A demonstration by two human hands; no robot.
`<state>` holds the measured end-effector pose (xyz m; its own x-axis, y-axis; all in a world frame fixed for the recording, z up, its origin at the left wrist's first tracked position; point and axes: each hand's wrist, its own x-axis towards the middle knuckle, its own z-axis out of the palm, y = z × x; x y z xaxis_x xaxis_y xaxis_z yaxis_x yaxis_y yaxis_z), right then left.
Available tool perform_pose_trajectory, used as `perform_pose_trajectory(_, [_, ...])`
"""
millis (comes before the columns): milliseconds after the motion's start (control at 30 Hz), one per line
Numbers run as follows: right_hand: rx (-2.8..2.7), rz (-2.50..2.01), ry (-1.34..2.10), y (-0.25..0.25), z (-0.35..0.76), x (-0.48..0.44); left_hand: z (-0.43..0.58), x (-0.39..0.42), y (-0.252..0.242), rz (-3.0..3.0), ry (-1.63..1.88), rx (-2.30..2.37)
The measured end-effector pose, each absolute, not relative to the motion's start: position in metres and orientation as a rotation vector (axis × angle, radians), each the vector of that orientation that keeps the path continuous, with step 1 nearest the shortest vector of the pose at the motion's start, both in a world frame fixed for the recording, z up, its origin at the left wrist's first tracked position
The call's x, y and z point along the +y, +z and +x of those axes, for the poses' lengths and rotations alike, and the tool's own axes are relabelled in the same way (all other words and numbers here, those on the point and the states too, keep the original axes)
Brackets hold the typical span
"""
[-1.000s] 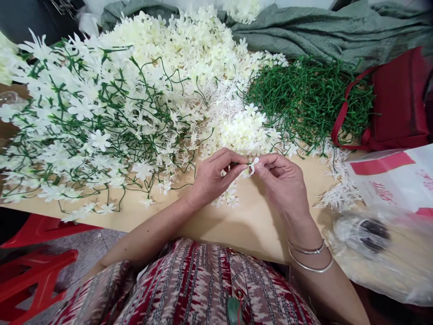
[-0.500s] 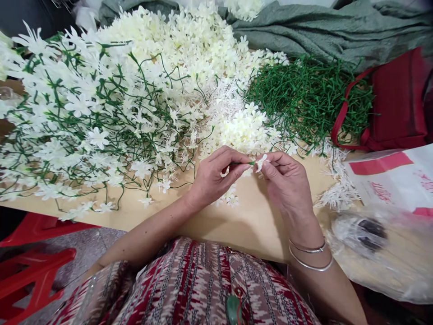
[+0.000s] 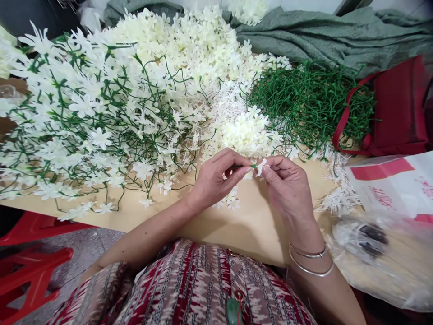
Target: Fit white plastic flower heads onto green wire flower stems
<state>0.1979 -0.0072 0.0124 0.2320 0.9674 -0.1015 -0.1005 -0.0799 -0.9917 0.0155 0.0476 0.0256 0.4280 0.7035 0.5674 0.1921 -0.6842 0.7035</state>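
Note:
Between finger and thumb my left hand [image 3: 219, 176] pinches a short green plastic stem [image 3: 253, 166], most of it hidden by the fingers. My right hand [image 3: 287, 183] grips a small white artificial flower [image 3: 261, 167] that meets the stem's tip. Just beyond the hands lies a pile of loose cream blossoms [image 3: 245, 133]. Green stems [image 3: 311, 99] form a tangled heap at the back right. White thread-like stamens [image 3: 226, 97] lie between the heaps, and another bunch of stamens [image 3: 338, 196] is right of my right hand. Flowers on stems [image 3: 101, 137] cover the table's left side.
A red bag [image 3: 399, 106] with a strap stands at the right edge, near a printed plastic bag [image 3: 389, 180] and a clear bag [image 3: 382, 257]. Green cloth [image 3: 324, 36] lies along the back. Red stools [image 3: 37, 271] stand below the table [image 3: 233, 232] on the left.
The view has shifted slightly. Both hands keep nearly the same pose, with the flower and the stem's tip still held together.

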Motion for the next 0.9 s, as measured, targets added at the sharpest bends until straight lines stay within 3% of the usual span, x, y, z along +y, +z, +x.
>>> perform_pose_trajectory(600, [-1.183,-1.414,1.021,0.017,0.199,-0.01,0.007,0.05,0.018,2.223,1.041,0.762])
perform_pose_trajectory(900, [-0.985,-1.356,1.226,0.007,0.184,-0.002,0.01,0.052,0.001,1.791,1.012,0.77])
